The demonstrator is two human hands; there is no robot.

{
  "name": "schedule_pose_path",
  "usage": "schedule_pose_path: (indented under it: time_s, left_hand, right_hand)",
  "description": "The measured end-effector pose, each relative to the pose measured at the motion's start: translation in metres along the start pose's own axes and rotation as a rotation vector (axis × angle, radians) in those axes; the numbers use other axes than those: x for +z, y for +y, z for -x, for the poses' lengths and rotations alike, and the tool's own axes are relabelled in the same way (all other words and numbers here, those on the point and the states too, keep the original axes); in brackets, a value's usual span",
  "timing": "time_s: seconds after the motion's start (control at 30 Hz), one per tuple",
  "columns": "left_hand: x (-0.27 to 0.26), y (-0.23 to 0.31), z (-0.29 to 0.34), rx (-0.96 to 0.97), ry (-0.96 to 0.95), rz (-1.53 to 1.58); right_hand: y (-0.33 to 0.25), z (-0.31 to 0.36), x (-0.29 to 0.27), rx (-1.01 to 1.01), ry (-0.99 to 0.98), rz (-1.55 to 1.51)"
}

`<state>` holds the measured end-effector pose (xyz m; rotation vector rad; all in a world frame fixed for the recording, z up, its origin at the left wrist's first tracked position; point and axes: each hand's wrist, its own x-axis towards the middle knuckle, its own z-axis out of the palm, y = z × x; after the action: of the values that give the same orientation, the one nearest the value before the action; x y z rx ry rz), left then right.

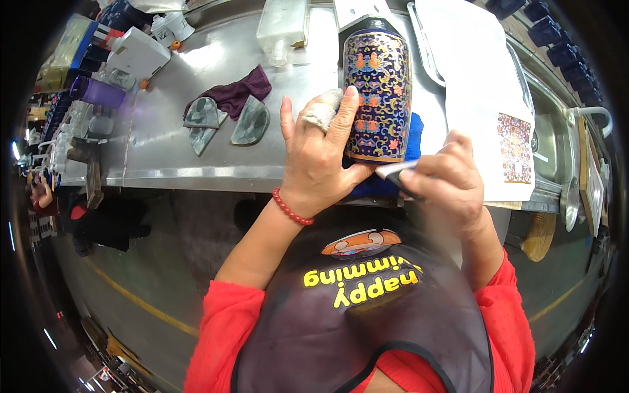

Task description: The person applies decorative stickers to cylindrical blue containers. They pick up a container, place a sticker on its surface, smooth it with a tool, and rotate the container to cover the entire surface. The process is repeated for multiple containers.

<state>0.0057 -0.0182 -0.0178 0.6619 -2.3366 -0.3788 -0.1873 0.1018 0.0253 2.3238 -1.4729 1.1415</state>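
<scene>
Patterned bottle [377, 98], lying on blue cloth [415, 136] on the metal bench [160, 131], is braced by the left hand [318, 154], fingers spread, seemingly against rolling, while a black-and-white tool [393, 173] is gripped near its base in the right hand [451, 183], fingers tightly curled.

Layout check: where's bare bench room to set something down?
Bare bench: between the purple cup and green scrapers, and between the white jug and clear bottle. The white sheet is bare beyond its patterned print. Crowded: the bench's left end, and around the patterned bottle, with left hand, right hand and blue cloth close.
</scene>
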Motion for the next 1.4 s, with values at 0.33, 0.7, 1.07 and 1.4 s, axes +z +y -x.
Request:
schedule_pose_path:
  time_s: [0.33, 0.7, 1.07, 1.4]
  left_hand:
    - [0.001, -0.008, -0.002, 0.055, 0.024, 0.087]
    - [0.009, -0.017, 0.006, 0.005, -0.017, 0.149]
    - [-0.012, 0.001, -0.005, 0.113, 0.060, -0.048]
    - [-0.001, 0.003, 0.019, 0.250, 0.234, -0.126]
  right_hand:
    - [0.006, 0.013, 0.007, 0.024, 0.154, -0.091]
    - [0.007, 0.020, 0.010, 0.025, -0.001, -0.176]
    - [0.004, 0.022, 0.013, 0.445, 0.179, -0.459]
    - [-0.002, 0.026, 0.027, 0.739, 0.284, -0.772]
